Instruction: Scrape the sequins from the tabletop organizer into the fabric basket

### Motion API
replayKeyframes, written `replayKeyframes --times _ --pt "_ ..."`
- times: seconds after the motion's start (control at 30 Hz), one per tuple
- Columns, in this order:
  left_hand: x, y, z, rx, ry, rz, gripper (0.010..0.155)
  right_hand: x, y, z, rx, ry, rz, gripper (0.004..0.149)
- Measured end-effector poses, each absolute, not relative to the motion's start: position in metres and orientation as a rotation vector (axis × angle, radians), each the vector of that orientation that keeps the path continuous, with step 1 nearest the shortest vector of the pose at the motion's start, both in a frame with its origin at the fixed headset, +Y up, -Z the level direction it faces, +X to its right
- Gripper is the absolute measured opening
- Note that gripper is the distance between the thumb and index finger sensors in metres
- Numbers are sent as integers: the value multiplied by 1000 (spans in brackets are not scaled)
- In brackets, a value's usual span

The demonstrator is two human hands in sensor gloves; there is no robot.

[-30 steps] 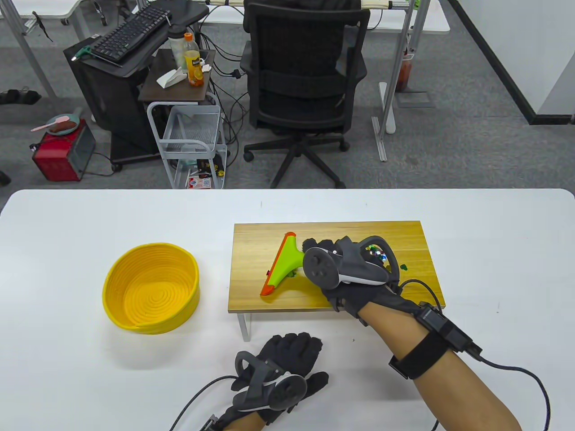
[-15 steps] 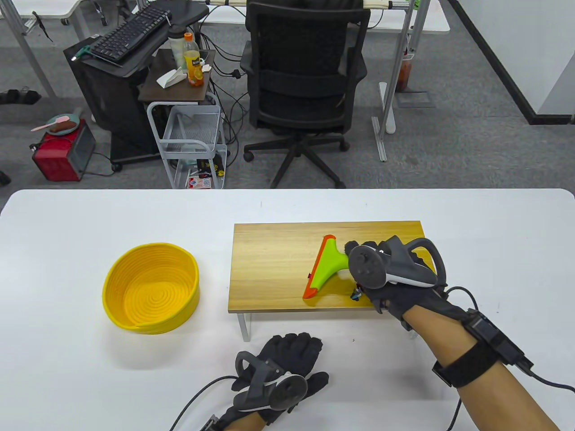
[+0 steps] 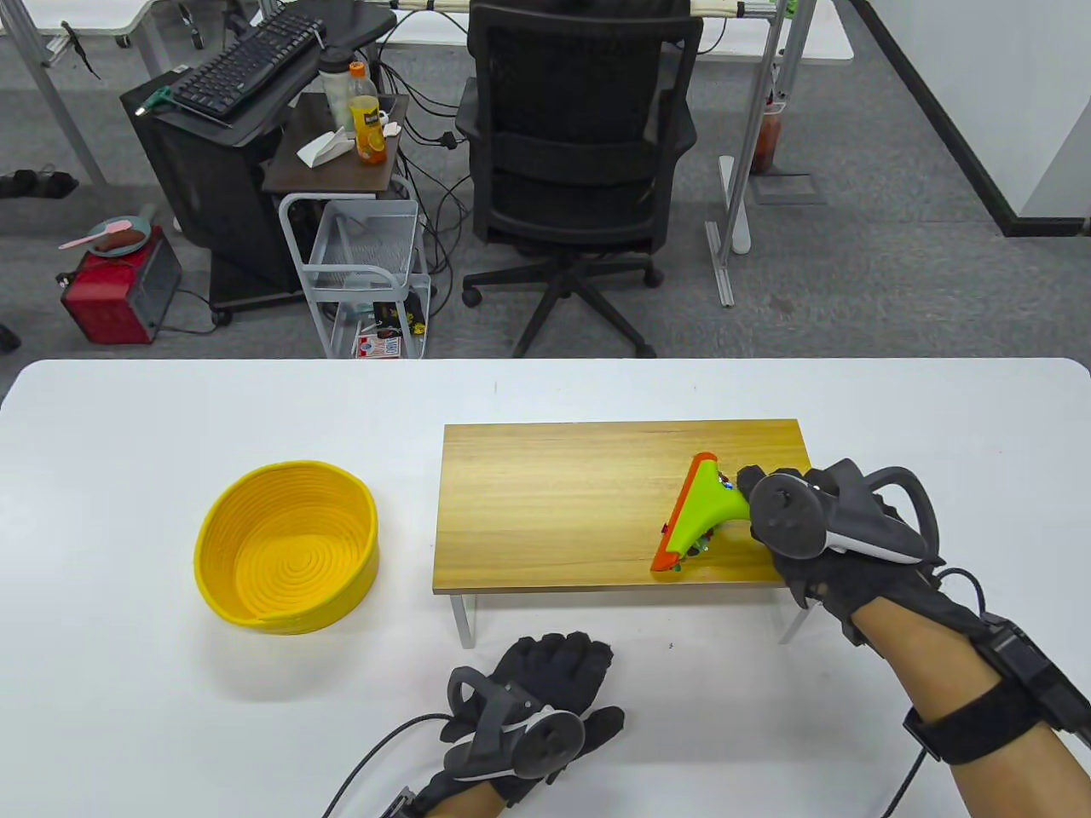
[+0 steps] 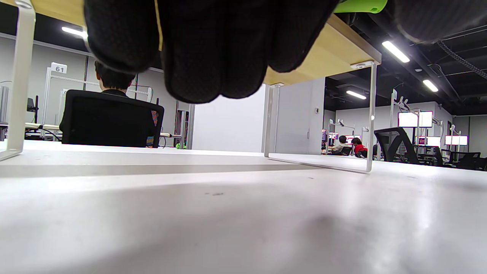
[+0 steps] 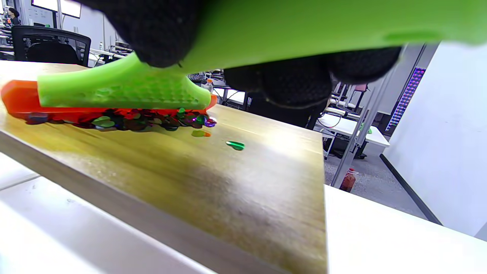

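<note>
My right hand [image 3: 771, 503] grips the handle of a green scraper [image 3: 703, 507] with an orange blade, on the right part of the wooden tabletop organizer [image 3: 554, 511]. In the right wrist view the scraper's blade [image 5: 26, 102] lies on the wood with a pile of coloured sequins [image 5: 148, 120] right behind it, and two loose sequins [image 5: 235, 144] lie further back. The yellow fabric basket [image 3: 285, 545] stands empty on the white table, left of the organizer. My left hand [image 3: 554, 673] rests flat on the table in front of the organizer, holding nothing.
The organizer stands on thin white metal legs [image 4: 369, 114] above the white table [image 3: 128, 682]. Beyond the table's far edge are a black office chair [image 3: 580, 153] and a small wire cart [image 3: 366, 273].
My right hand has carried the scraper from the organizer's middle to its right part, past the sequins, which now lie right behind the blade. The left hand and basket have not moved.
</note>
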State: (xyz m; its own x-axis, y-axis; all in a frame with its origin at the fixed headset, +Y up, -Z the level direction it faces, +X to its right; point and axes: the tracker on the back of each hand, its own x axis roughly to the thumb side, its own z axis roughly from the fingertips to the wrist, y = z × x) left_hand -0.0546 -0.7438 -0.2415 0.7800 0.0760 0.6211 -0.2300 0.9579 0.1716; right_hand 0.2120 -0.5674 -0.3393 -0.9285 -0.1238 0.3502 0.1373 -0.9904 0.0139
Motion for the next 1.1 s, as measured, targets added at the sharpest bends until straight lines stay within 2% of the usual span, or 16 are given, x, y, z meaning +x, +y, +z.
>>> replayKeyframes --times 0.27,0.43,0.67,1.1 --pt "-54 -744 -241 248 -658 168 74 221 -565 -331 -530 -31 -2972 61" --pt "-55 -743 -241 252 -656 171 74 220 -553 -324 -543 163 -2973 60" --pt "-55 -744 -241 253 -657 171 74 216 -549 -324 -421 255 -2937 59" --pt "-55 -744 -241 241 -657 165 73 198 -562 -339 -217 233 -2914 58"
